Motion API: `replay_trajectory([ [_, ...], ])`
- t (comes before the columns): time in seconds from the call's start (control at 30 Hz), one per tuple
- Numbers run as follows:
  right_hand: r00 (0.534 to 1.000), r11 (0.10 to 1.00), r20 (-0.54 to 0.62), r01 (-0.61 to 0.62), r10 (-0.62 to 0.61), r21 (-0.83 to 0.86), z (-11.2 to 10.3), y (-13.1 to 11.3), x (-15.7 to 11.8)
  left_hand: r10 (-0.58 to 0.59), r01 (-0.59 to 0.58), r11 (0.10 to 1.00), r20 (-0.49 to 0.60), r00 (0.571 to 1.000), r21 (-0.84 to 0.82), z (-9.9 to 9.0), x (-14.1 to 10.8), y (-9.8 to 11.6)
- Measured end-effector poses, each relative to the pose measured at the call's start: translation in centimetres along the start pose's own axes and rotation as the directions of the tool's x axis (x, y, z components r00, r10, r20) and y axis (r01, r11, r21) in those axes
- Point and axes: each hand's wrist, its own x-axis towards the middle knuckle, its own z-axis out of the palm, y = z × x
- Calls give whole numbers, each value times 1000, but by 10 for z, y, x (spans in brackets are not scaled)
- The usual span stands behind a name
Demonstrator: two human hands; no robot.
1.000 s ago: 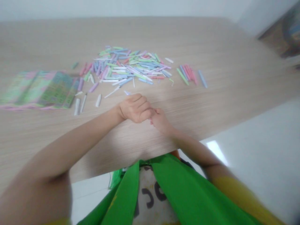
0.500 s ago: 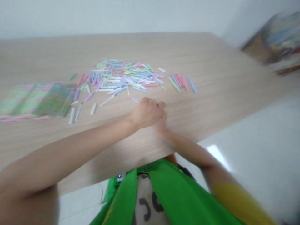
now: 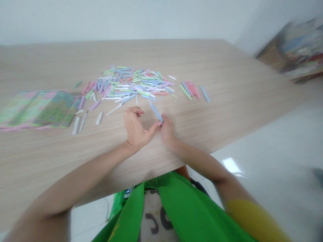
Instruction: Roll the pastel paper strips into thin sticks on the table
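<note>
A blue stick [image 3: 155, 111] stands out from the fingers of my right hand [image 3: 167, 130], which is closed on its lower end. To its left, my left hand [image 3: 136, 129] is spread, its thumb tip touching near the stick's lower end and its other fingers curved apart from it. Beyond both hands lies a loose pile of thin pastel sticks [image 3: 136, 82]. Right of the pile are several pink sticks [image 3: 192, 89], a green stick [image 3: 185, 92] and another blue stick [image 3: 205, 93].
Green and pink patterned packs [image 3: 50, 109] lie at the left of the wooden table [image 3: 227, 67]. Near them are a white cylinder [image 3: 76, 125], a thin pen-like item [image 3: 83, 121] and a short white piece [image 3: 99, 118]. Blurred items [image 3: 300, 47] are at the far right.
My left hand has moved left and opened away from my right hand, which it was covering. The blue stick now shows between them.
</note>
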Motion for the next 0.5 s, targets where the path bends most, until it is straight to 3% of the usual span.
replay_trajectory([
  [0.07, 995, 990, 22, -99, 97, 102, -2, -4, -3, -198, 200, 958, 31, 980, -205, 14, -2, -7],
  [0.17, 994, 994, 79, -86, 81, 62, -5, -7, -5, -317, 327, 825, 101, 943, -461, 29, -4, -16],
  [0.33, 985, 992, 133, -104, 113, -75, -6, -12, -8, -351, 414, 613, 237, 906, -673, 22, 0, -24],
  [0.43, 976, 985, 141, -154, 164, -82, -3, -15, -13, -288, 428, 589, 316, 904, -686, 11, 0, -26],
  [0.5, 943, 970, 227, -238, 242, -45, -1, -18, -16, -249, 407, 616, 323, 913, -674, 7, -2, -27],
])
